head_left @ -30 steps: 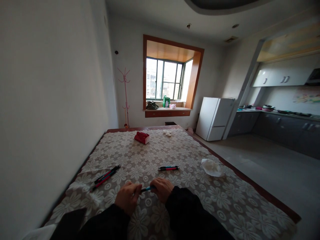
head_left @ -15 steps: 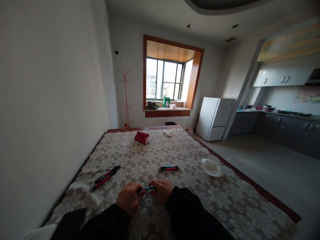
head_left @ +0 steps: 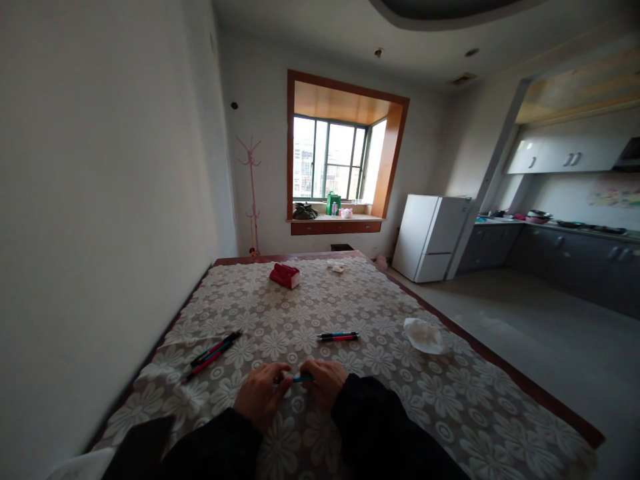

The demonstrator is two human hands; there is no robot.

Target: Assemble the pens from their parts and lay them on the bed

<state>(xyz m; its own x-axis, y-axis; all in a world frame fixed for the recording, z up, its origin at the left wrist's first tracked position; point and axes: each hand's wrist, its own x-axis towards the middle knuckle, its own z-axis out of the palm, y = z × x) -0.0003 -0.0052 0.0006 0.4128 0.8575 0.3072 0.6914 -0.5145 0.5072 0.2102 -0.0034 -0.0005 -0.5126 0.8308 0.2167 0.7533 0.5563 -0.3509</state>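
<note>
Pens [head_left: 214, 351] lie loose on the cloth [head_left: 380, 313] at the far left, untouched. Next along, my left hand [head_left: 261, 395] and right hand [head_left: 325, 381] meet low over the table, both pinched on one teal pen [head_left: 302, 378]. I judge the step in hand to be working that pen between the two grips, closing or pulling it; which, I cannot tell. Fingers of both hands are clamped together on it: left on its near-left end, right covering the other end, only a short teal stretch showing between them. The next move calls for a straight, steady push or pull along the barrel. Beyond the right hand lies a pair of pens [head_left: 338, 336], apart from it; a tissue [head_left: 423, 335] sits further right.
</note>
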